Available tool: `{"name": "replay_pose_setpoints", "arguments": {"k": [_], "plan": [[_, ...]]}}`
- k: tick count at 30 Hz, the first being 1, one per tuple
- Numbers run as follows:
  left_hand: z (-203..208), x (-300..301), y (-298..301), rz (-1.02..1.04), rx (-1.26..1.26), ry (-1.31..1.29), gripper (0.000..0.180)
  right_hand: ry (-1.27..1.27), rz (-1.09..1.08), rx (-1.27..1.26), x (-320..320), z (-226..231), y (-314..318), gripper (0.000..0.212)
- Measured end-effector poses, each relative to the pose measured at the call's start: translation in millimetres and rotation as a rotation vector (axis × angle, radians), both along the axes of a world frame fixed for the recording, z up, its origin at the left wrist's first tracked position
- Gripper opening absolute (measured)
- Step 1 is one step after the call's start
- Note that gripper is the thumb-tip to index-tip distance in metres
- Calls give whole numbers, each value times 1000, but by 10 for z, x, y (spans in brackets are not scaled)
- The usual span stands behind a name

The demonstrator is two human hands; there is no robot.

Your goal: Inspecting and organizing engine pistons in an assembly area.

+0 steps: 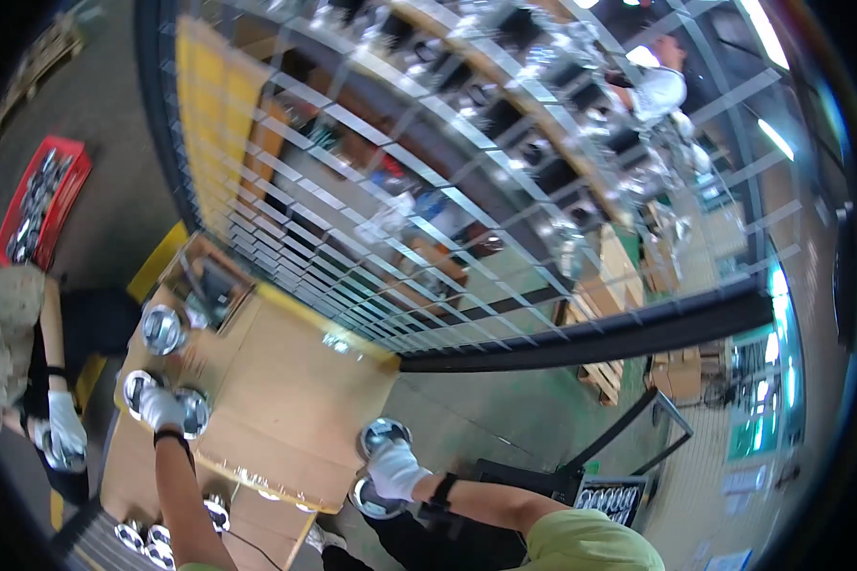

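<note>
At the lower centre of the frame, the right shiny metal piece [383,435] shows round ends above and below the gloved right hand [396,470], which looks clamped on its middle. It sits at or just beyond the right edge of the cardboard-covered bench [286,371], so a loosened hold could let it drop to the floor [467,404]; smooth metal under a glove could slip. At left of centre, the left hand [165,409] lies between the shiny round ends of the left metal piece [196,412], touching it; whether its fingers are closed I cannot tell. A hasty sweep there could knock the loose round part [164,329] just above, or the open box [211,283] at the bench's far corner.

The bench's middle offers bare cardboard between the hands. The wire mesh panel [448,314] bounds the far side, so a long reach upward could strike it. On the far left, a co-worker's gloved hand [65,423] is close to the bench's left edge, leaving little room that way; open floor lies right.
</note>
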State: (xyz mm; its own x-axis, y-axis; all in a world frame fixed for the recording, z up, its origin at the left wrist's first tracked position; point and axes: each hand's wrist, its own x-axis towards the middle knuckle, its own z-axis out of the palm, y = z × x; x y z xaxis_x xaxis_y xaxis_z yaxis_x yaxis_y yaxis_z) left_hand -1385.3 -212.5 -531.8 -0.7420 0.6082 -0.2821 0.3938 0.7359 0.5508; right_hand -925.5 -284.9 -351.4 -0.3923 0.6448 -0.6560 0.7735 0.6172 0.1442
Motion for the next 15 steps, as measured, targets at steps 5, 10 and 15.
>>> {"name": "replay_pose_setpoints", "arguments": {"k": [5, 10, 15], "plan": [[512, 377, -363, -879, -769, 508, 46, 229, -268, 53, 785, 916, -351, 33], [1098, 979, -1198, -1263, -940, 465, 61, 107, -551, -158, 1227, 1943, -963, 27], [1345, 905, -1911, -1554, -330, 645, 40, 117, -593, 120, 1563, 2711, -1983, 22]]}}
